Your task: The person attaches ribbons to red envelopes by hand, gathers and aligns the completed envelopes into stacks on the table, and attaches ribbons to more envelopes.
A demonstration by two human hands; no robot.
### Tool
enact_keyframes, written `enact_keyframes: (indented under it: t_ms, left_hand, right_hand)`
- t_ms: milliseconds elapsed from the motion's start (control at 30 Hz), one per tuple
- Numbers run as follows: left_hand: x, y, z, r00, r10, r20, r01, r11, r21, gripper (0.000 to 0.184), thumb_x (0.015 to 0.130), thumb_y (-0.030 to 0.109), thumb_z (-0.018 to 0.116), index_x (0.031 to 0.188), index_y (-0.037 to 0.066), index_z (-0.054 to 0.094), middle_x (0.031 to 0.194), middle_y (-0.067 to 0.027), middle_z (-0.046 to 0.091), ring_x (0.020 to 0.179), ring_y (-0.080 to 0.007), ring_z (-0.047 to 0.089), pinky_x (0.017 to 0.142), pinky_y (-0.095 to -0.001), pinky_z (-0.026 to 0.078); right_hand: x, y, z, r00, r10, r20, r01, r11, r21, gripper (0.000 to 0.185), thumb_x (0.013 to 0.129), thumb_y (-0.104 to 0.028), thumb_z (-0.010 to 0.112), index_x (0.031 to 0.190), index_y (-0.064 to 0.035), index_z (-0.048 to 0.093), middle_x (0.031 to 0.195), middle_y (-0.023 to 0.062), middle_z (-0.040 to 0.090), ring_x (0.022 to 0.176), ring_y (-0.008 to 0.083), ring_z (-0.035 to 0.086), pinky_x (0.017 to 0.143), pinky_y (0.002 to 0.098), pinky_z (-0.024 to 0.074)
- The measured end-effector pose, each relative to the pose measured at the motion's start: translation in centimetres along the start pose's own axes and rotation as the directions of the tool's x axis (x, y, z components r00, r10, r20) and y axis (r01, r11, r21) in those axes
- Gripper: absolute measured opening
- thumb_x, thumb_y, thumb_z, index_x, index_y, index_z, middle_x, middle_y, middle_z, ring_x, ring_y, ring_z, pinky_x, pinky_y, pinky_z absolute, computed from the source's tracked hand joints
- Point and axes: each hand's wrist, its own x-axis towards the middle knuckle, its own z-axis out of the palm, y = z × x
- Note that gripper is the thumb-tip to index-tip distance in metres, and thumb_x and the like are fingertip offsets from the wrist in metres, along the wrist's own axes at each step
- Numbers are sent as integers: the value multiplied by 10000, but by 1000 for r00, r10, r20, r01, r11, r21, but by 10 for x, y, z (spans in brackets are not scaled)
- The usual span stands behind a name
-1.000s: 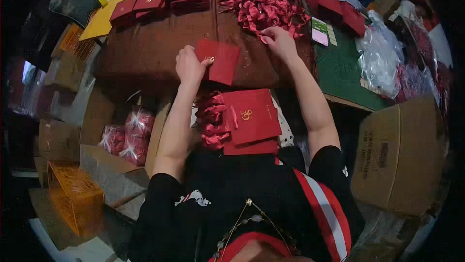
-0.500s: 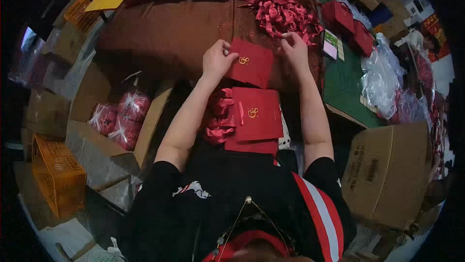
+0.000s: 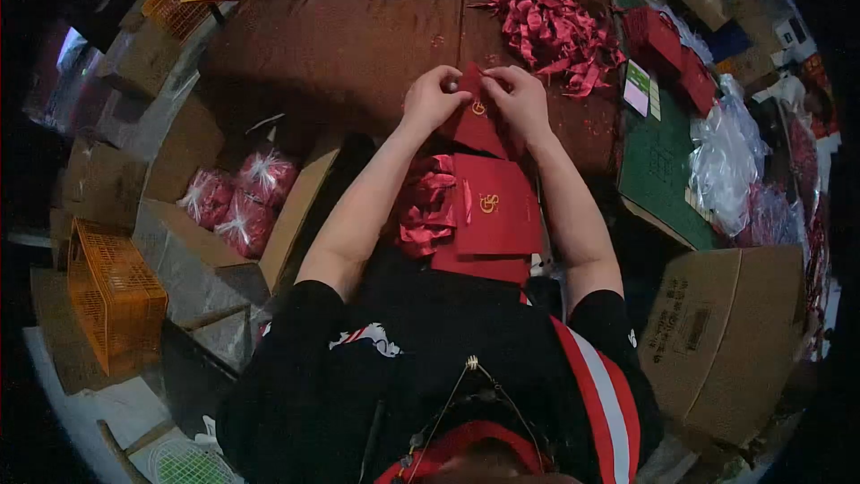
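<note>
A red card [image 3: 477, 130], gold-lettered, is held tilted at the near edge of the brown worktop [image 3: 331, 45]. The left hand [image 3: 433, 101] pinches its top between thumb and fingers; the right hand [image 3: 523, 104] meets it there, its grip unclear. Cartons [image 3: 717, 332] and an orange crate [image 3: 115, 291] surround the worktop.

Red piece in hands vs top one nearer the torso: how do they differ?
The held red piece has the left hand and right hand at its upper part; the nearer red piece has no hand on it, lying over another red piece. The held red piece's gold mark shows only partly; the nearer red piece's shows whole. Both are red with gold marks.
</note>
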Motion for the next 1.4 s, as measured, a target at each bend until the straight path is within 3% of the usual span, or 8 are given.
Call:
enact_keyframes:
  t_ms: [400, 733, 833, 1000, 1100, 1133, 1300, 1400]
  left_hand:
    - [-5, 2, 3, 999, 1, -46, -5, 996, -90, 459, 755, 242, 829, 1155, 64, 691, 968, -102, 711, 911, -228, 683, 819, -357, 533]
    - [-8, -1, 7, 997, 21, -77, -32, 988, -151, 394, 774, 144, 810, 1137, 54, 685, 971, -82, 714, 852, -183, 667, 776, -335, 530]
    - [-6, -10, 14, 941, 221, -257, -265, 952, -153, 395, 727, 164, 809, 1094, 76, 690, 910, -87, 664, 759, -212, 651, 721, -340, 531]
    - [-15, 0, 12, 955, 158, -249, -208, 960, -187, 349, 727, 88, 787, 1060, 60, 687, 863, -75, 635, 711, -167, 622, 676, -313, 523]
    - [-19, 6, 9, 934, 227, -277, -272, 953, -136, 341, 718, 96, 782, 1043, 58, 686, 890, -92, 641, 740, -211, 631, 687, -340, 525]
    - [-19, 6, 5, 974, 161, -159, -182, 976, -123, 352, 803, 123, 776, 1127, 32, 675, 1074, -121, 660, 943, -244, 659, 822, -355, 527]
    - [-18, 9, 3, 963, 220, -157, -240, 962, -128, 334, 804, 108, 752, 1118, 25, 673, 1022, -104, 651, 940, -244, 650, 852, -358, 517]
    - [-18, 12, 3, 922, 295, -250, -330, 937, -113, 300, 731, 100, 736, 1022, 40, 692, 866, -106, 637, 805, -265, 651, 741, -370, 528]
  right_hand:
    - [2, -30, -8, 961, 5, 275, 110, 911, -398, 270, 958, -326, 498, 1054, -129, 656, 885, 164, 694, 852, 366, 669, 726, 493, 518]
    - [-1, -27, -6, 977, -88, 194, 140, 950, -277, 271, 953, -380, 528, 992, -158, 679, 789, 163, 688, 764, 387, 673, 659, 506, 519]
    - [-1, -29, -8, 981, -6, 192, 59, 961, -271, 299, 945, -384, 500, 978, -143, 674, 784, 162, 682, 767, 395, 665, 662, 510, 510]
    - [-1, -22, -4, 972, 6, 236, 65, 954, -293, 296, 948, -373, 481, 956, -120, 635, 782, 173, 669, 773, 403, 652, 664, 518, 494]
    - [1, -19, -1, 960, -5, 280, 108, 929, -353, 293, 947, -372, 476, 976, -121, 626, 793, 182, 668, 786, 402, 654, 679, 525, 495]
    - [0, -21, -2, 965, -47, 259, 139, 928, -347, 284, 944, -364, 484, 967, -115, 618, 789, 179, 666, 781, 400, 653, 681, 528, 496]
    - [1, -19, -2, 950, -148, 276, 228, 930, -287, 225, 923, -312, 517, 929, -103, 601, 766, 169, 656, 768, 393, 650, 657, 517, 499]
    - [1, -19, -3, 941, -146, 306, 235, 931, -280, 228, 920, -324, 528, 939, -107, 596, 762, 169, 652, 753, 397, 647, 654, 518, 495]
